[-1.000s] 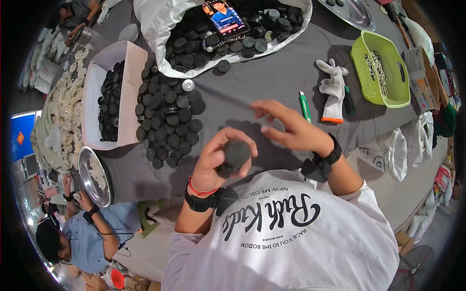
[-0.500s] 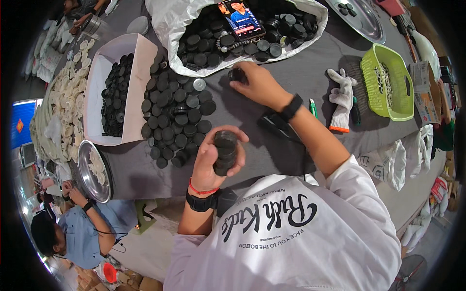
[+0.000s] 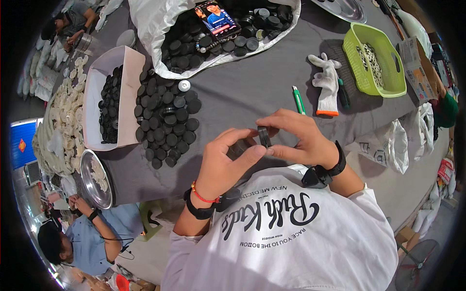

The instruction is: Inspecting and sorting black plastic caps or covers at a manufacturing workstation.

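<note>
Room to pass o/ tabletop (image 3: 233, 94) btwn disc pile (image 3: 165, 118) & green cutter (image 3: 298, 100); white sack (image 3: 148, 26) blocks far side, glove (image 3: 328, 83) R.

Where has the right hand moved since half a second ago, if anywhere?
Yes: the right hand has moved away from the white bag, toward the person's white shirt, and is beside the left hand.
</note>
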Tool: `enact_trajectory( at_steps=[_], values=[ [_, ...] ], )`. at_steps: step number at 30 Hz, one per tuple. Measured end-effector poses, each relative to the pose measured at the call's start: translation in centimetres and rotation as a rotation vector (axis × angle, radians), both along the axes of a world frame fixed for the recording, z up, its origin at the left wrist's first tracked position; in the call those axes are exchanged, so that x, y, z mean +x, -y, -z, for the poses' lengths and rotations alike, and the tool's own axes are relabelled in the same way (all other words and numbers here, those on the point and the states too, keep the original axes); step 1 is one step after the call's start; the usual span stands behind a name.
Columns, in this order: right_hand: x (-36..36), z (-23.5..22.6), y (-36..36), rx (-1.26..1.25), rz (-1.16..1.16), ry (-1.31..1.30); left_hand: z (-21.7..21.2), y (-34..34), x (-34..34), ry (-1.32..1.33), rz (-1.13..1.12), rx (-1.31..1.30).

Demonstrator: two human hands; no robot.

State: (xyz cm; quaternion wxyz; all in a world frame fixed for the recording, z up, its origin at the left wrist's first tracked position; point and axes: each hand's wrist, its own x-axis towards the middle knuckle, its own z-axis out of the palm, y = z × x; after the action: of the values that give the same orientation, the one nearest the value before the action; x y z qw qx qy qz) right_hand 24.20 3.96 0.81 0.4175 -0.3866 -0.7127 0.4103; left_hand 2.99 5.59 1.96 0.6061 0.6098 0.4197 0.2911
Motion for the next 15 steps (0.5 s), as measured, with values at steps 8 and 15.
enact_trajectory(
  at_steps=[8,15],
  values=[
    [0.8,0.0,0.5,0.173,-0.061,0.110,-0.2,0.4,-0.1,-0.034,0.075,-0.224],
    [-1.0,4.2,-0.5,-0.182,0.056,0.210,5.2,0.5,0.1,0.207,-0.090,-0.738]
  ],
)
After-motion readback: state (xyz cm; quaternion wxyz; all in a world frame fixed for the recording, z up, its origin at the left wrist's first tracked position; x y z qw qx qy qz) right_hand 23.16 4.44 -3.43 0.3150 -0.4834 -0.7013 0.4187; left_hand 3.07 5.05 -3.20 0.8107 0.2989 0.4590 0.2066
